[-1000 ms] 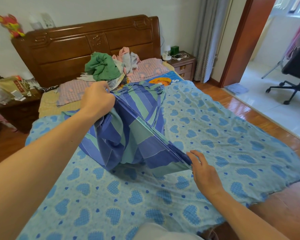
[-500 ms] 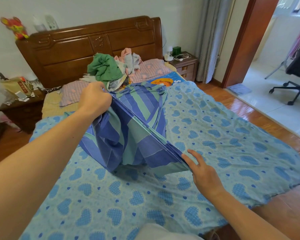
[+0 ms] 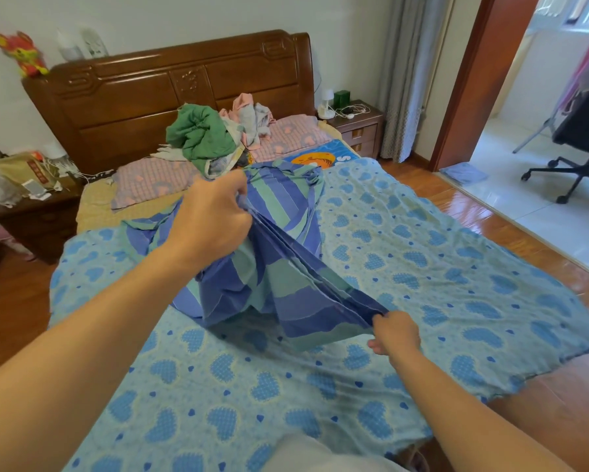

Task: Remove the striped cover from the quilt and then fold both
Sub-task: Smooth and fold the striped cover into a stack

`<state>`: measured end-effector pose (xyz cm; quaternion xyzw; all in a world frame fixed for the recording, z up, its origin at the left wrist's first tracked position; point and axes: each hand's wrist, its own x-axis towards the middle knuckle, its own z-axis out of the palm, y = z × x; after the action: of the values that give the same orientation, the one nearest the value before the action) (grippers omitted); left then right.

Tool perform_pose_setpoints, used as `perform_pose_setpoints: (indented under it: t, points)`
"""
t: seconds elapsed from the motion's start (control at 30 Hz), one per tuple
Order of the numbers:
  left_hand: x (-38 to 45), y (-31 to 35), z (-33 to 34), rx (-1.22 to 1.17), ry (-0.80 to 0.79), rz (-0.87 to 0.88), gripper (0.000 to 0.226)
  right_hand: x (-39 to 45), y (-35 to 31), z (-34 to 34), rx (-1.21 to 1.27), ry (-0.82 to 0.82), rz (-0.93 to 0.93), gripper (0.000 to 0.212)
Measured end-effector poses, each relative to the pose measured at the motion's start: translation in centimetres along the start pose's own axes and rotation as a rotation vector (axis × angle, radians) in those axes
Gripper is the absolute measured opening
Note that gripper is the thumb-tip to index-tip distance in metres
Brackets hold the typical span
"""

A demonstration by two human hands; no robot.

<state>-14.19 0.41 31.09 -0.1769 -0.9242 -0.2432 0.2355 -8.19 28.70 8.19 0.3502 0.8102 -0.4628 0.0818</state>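
Observation:
The striped cover (image 3: 279, 267), blue and green, is gathered into pleated layers above the middle of the bed. My left hand (image 3: 211, 216) grips its bunched far end, raised off the bed. My right hand (image 3: 393, 332) pinches the stacked near edges low by the bed surface. The cloth is stretched between both hands, and its loose part hangs down and trails toward the pillows. Under it lies the light-blue quilt (image 3: 439, 274) with blue hearts, spread flat over the bed.
A pile of clothes (image 3: 204, 136) and two pink pillows (image 3: 153, 180) lie at the wooden headboard (image 3: 170, 86). Nightstands stand at left (image 3: 38, 216) and right (image 3: 357, 129). An office chair (image 3: 582, 137) stands beyond the doorway at right.
My right hand went from lying open against the cover's near edges to pinching them. My left hand kept its grip on the far end.

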Motion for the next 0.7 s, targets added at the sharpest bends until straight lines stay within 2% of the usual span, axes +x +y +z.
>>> perform_pose_setpoints:
  t: [0.07,0.1,0.17,0.23,0.3,0.4,0.5,0.7]
  points:
    - [-1.8,1.8,-0.1,0.012,-0.059,0.194,0.025,1.1,-0.4,0.4,0.304,-0.016,0.28,0.01]
    - [-2.5,2.2,-0.2,0.024,-0.079,0.257,0.023,1.5,-0.4,0.4,0.361,-0.021,0.36,0.009]
    - [-3.3,2.1,-0.1,0.057,-0.101,0.306,0.02,2.3,0.4,0.5,0.28,-0.029,0.364,0.013]
    - [-3.5,1.2,0.2,0.091,-0.119,0.275,0.022,2.4,1.6,0.4,0.197,-0.056,0.365,0.018]
    - [-4.0,0.1,0.6,0.142,-0.143,0.244,0.026,2.0,2.3,0.0,0.251,-0.138,0.417,0.02]
    - [-5.1,-1.1,1.1,0.199,-0.164,0.24,0.017,1.8,3.1,-0.8,0.329,-0.247,0.483,0.018]
    - [-6.2,-1.2,1.8,0.223,-0.172,0.284,0.012,1.8,4.3,-1.3,0.252,-0.268,0.493,0.024]
    - [-6.6,-1.1,2.4,0.302,-0.198,0.359,0.022,2.2,6.5,-1.5,0.253,-0.27,0.518,0.022]
